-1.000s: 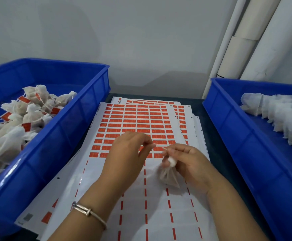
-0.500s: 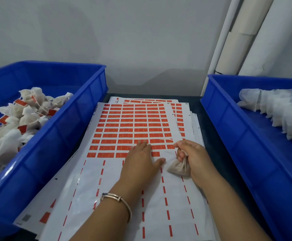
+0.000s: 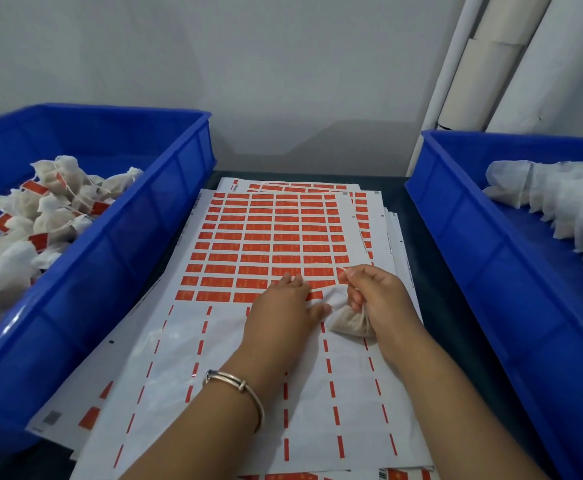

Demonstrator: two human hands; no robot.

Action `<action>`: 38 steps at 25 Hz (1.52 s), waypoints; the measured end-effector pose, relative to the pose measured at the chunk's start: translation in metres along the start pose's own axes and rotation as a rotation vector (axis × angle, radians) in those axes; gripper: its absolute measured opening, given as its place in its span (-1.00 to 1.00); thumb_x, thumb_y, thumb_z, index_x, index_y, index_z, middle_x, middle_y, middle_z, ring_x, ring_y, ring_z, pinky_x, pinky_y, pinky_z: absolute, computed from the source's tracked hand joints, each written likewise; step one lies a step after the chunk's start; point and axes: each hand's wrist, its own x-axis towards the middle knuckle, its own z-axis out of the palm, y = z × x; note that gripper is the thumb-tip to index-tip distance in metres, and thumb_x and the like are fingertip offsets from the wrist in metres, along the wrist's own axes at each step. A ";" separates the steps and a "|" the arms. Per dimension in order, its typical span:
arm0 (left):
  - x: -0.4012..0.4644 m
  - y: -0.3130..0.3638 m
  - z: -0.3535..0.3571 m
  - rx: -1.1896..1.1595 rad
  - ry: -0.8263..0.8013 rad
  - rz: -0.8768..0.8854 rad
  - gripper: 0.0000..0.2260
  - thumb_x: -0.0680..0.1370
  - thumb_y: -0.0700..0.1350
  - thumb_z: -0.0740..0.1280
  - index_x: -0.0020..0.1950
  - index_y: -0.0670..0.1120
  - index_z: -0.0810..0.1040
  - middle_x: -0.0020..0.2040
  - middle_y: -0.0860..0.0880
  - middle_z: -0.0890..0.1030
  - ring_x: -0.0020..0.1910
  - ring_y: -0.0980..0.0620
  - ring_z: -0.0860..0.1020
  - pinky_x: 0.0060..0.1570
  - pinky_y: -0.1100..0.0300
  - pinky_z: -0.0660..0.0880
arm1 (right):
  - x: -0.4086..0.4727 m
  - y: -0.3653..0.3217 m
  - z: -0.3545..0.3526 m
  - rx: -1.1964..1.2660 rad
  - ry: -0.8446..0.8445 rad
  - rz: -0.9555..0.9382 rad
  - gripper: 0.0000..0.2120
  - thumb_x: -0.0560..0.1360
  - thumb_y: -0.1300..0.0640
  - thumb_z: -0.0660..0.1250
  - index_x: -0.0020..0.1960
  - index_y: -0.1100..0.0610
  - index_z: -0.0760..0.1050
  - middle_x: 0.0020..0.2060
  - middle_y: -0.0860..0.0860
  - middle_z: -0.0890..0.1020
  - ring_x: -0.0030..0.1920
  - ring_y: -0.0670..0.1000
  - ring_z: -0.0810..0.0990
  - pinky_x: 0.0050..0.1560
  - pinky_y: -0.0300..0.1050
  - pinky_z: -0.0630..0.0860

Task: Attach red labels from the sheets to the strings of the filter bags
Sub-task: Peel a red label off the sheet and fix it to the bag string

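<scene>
A stack of label sheets (image 3: pixel 214 341) lies in the middle; the top sheet carries rows of red labels (image 3: pixel 269 237) on its far half and is peeled bare on its near half. My left hand (image 3: pixel 283 313) lies flat on the sheet, fingers straight, fingertips at the nearest rows of labels. My right hand (image 3: pixel 373 299) holds a small white filter bag (image 3: pixel 350 323) in its curled fingers and pinches the bag's thin string near a label at the row's right end. The string itself is barely visible.
A blue bin (image 3: pixel 117 271) on the left holds several filter bags with red labels on their strings (image 3: pixel 51 209). A blue bin (image 3: pixel 491 271) on the right holds several unlabelled white bags (image 3: pixel 560 202). White tubes (image 3: pixel 512 64) lean against the wall at the back right.
My left hand went from pinching near my right hand to lying flat on the sheet. My right hand with the bag moved slightly farther, to the right end of the label rows.
</scene>
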 end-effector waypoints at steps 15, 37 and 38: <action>0.005 0.003 -0.007 0.148 0.078 0.127 -0.75 0.62 0.01 0.14 0.14 0.05 0.59 0.00 0.07 0.63 -0.11 0.05 0.58 0.00 0.18 0.52 | 0.000 0.001 -0.001 -0.027 -0.014 -0.033 -0.77 0.59 0.10 0.25 -0.20 0.04 0.59 -0.55 -0.09 0.48 -0.56 -0.19 0.40 -0.44 -0.38 0.46; 0.003 0.003 -0.005 0.034 0.144 0.093 -0.74 0.63 -0.01 0.13 0.04 0.01 0.62 -0.10 0.04 0.62 -0.24 0.07 0.53 -0.12 0.27 0.47 | 0.001 0.004 -0.001 -0.068 -0.007 -0.058 -0.70 0.59 0.08 0.23 -0.27 -0.01 0.61 -0.55 -0.07 0.45 -0.53 -0.17 0.39 -0.42 -0.35 0.44; 0.003 0.003 -0.005 0.003 0.162 0.075 -0.75 0.62 -0.01 0.14 0.03 0.00 0.61 -0.09 0.03 0.63 -0.25 0.08 0.52 -0.14 0.28 0.46 | 0.002 0.005 -0.001 -0.073 -0.005 -0.061 -0.69 0.59 0.08 0.23 -0.28 -0.03 0.61 -0.55 -0.07 0.45 -0.53 -0.18 0.39 -0.41 -0.34 0.44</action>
